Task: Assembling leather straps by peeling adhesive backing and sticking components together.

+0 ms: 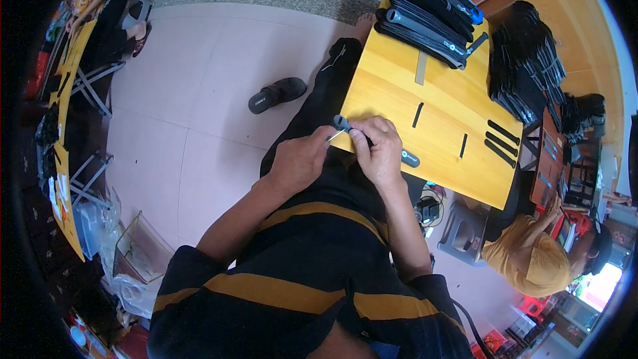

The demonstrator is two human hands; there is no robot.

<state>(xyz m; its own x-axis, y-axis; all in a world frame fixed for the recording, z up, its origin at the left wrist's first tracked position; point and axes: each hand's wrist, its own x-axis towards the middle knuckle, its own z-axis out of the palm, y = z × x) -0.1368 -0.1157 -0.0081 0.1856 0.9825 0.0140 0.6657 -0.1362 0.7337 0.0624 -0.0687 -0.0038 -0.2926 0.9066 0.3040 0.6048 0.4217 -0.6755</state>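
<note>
Close to the table's left edge, my two hands meet in front of me. My left hand [298,161] is closed, and a thin silvery pointed tool [337,135] sticks out from its fingertips; its exact kind does not show. My right hand [381,147] pinches a small dark grey strap piece [341,121] whose rounded, looped end points up and to the left. The tool's tip touches or nearly touches that piece. A dark grey oval piece with a pale mark [410,158] lies on the table beside my right hand.
On the yellow table [379,86] lie short black strips [418,115] and several longer black straps [502,143]. Stacked black packs [432,20] stand at its far end. Black pieces [525,60] are piled to the right. A grey stool [463,231] and a seated person [531,256] are at the lower right.
</note>
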